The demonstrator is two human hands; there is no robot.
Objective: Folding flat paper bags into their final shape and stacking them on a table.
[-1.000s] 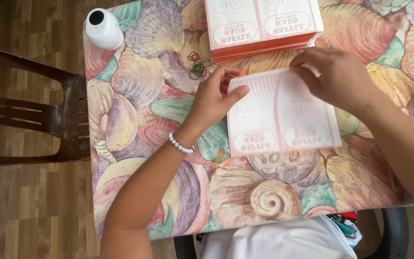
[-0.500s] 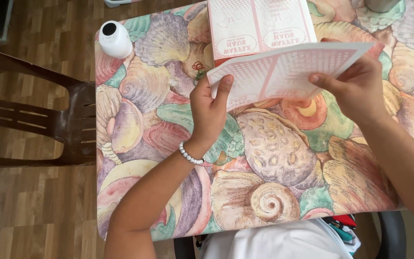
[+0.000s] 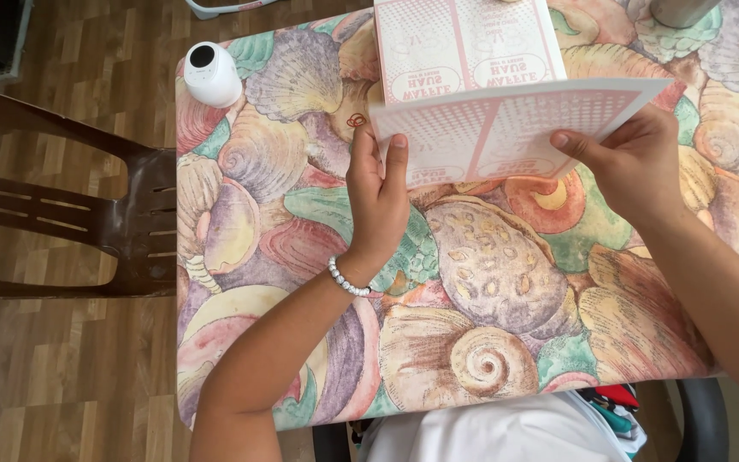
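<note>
- Under both hands, spread wide: table [image 3: 241, 257] with a seashell-patterned cloth, broad enough to serve as a working surface for flat card.
- Off to the left hand's outer side, beyond the table edge: dark brown chair [image 3: 87, 214], pushed close but clear of the arms.
- Beyond the fingertips, lying flat on the cloth: stack of pink-and-white cartons [image 3: 464, 47], unfolded, near enough to reach.
- Between the hands, lifted off the cloth and tilted: flat pink-and-white carton blank [image 3: 515, 128], raised probably so both edges can be gripped.
- Right hand [image 3: 635, 167]: closed on the blank's right edge, thumb on top.
- Left hand [image 3: 378, 192]: pinching the blank's left end, fingers upright behind it.
- Far past the left hand, at the table corner: small white round device [image 3: 209, 73], out of the way.
</note>
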